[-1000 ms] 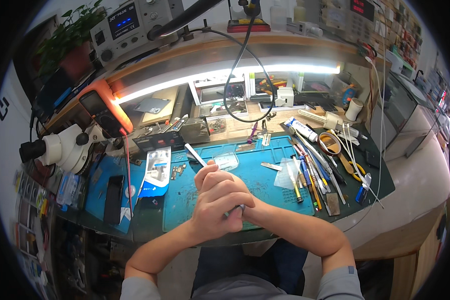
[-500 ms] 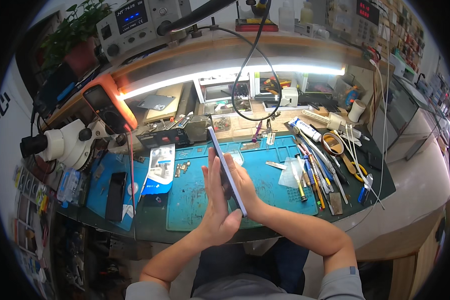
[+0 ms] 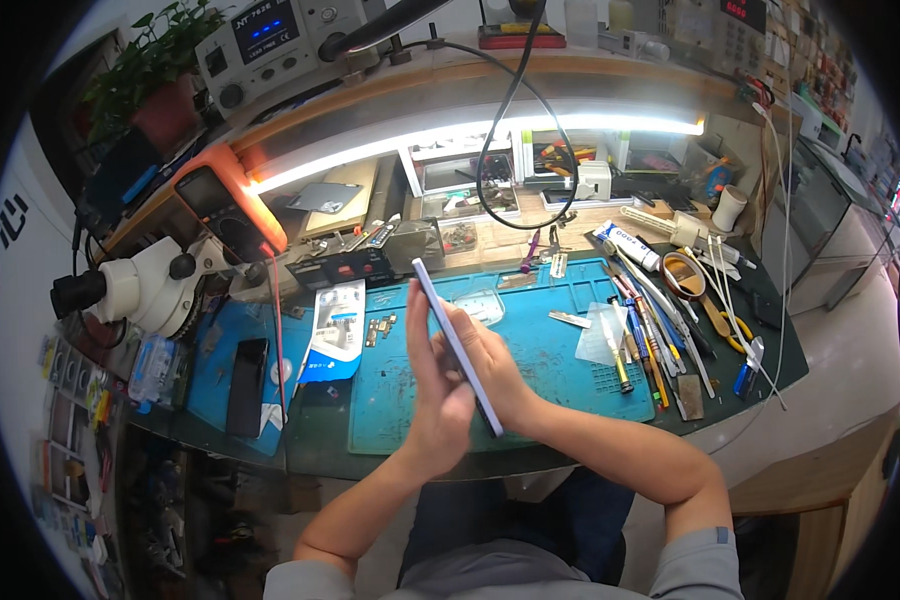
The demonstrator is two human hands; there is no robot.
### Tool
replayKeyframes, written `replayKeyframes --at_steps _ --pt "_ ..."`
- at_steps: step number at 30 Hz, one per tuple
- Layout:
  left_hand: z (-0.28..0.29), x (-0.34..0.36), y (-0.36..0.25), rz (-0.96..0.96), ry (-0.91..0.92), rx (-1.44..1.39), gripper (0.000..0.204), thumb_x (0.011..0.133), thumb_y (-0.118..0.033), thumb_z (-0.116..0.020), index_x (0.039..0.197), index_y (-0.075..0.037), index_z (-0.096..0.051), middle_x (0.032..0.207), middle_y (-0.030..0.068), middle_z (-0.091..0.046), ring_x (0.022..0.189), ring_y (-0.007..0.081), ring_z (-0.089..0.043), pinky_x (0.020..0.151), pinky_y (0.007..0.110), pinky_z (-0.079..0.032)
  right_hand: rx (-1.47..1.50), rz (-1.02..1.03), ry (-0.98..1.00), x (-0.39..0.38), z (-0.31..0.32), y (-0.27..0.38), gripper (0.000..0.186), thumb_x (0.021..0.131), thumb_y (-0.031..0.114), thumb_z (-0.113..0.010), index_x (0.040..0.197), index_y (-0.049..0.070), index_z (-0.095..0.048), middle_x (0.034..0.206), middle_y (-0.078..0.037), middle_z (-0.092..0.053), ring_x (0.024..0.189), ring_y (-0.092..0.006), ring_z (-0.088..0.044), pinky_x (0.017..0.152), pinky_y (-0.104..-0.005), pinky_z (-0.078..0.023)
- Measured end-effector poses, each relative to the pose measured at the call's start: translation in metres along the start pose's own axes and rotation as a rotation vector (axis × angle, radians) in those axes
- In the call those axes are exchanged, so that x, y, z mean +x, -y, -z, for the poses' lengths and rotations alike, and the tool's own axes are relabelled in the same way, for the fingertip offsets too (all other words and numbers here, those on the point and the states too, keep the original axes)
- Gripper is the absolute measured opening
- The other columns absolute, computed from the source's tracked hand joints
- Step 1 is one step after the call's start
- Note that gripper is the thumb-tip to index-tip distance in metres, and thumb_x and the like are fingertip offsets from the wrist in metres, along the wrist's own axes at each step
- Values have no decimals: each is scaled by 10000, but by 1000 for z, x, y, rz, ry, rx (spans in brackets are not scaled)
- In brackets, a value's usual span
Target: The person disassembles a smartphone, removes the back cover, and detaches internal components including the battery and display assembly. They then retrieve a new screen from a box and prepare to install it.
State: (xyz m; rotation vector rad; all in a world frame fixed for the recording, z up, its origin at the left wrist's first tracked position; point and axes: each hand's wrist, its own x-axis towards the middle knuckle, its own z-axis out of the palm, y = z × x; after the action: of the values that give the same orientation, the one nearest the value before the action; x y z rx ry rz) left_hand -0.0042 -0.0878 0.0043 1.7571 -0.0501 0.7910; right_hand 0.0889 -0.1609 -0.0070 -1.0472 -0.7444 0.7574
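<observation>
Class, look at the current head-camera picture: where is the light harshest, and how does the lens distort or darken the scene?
Head view: the tube light glares nearly pure white; head view: the wooden shelf edge bows, and the corners fall to black; head view: the flat device, seen nearly edge-on, looks fairly crisp.

light: bright strip lamp [image 3: 630, 125], glaring white | edges: fisheye-bent, black corners

Electronics workshop with microscope [image 3: 152, 292], multimeter [image 3: 226, 208]
</observation>
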Motion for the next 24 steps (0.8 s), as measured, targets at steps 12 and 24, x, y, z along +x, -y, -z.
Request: replayKeyframes --at_steps 12,24 --pt "27 14 -2 66 -182 -34 711 854 -122 -472 1527 -4 -276 1512 167 -368 1418 262 -339 1209 398 -219 -81 -24 107 -9 -11 5 599 1124 455 -318 1566 55 -378 808 12 -506 646 -60 -462 551 -214 -387" --pt "39 13 15 -39 -309 -33 385 927 -135 -462 1304 -65 -434 1251 81 -483 1082 156 -518 951 320 -443 -192 11 132 -11 -12 4 572 1122 439 -351 1533 52 -442 904 -19 -584 756 -84 -534 664 -242 -465"
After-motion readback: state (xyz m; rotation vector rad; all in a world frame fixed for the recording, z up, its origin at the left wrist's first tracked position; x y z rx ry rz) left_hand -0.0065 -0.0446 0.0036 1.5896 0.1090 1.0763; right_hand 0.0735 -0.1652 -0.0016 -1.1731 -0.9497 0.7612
